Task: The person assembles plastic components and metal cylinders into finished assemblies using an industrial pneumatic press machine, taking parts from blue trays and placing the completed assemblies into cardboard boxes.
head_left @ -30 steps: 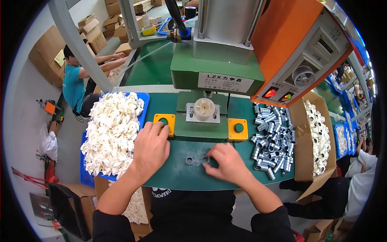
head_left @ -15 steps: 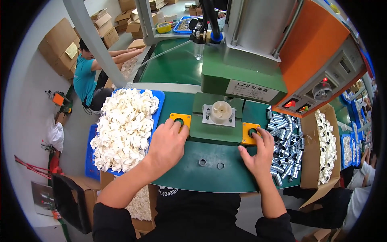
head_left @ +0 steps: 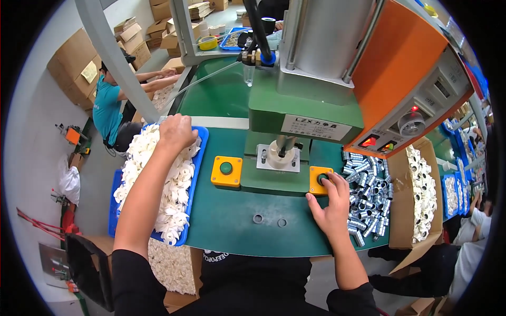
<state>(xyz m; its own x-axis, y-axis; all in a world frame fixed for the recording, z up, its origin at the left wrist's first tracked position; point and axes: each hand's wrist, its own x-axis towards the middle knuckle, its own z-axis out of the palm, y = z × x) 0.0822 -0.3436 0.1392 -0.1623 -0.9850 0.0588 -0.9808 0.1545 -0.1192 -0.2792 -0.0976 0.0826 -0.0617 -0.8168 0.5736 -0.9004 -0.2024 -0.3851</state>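
My left hand [head_left: 177, 130] is at the far end of a blue tray [head_left: 196, 174] heaped with white plastic parts [head_left: 161, 181]. Its fingers curl down into the pile, and whatever they grip is hidden. My right hand [head_left: 331, 206] has its fingers apart, fingertips resting on the green button of the right yellow button box [head_left: 316, 174]. The left yellow button box [head_left: 226, 171] is untouched. Between the boxes, a white part [head_left: 276, 158] sits on the metal plate of a green press [head_left: 305, 108], with the press rod lowered onto it.
Metal sleeves [head_left: 366, 197] lie piled right of my right hand, beside a cardboard box [head_left: 401, 210] of white parts. Two small rings [head_left: 258, 218] lie near the table's front. An orange control box [head_left: 400, 79] leans over the right side. A person in a teal shirt [head_left: 107, 113] works at far left.
My left hand has left the left button and reached over to the white parts. The press rod has come down onto the part on the plate. My right hand stays at its button.
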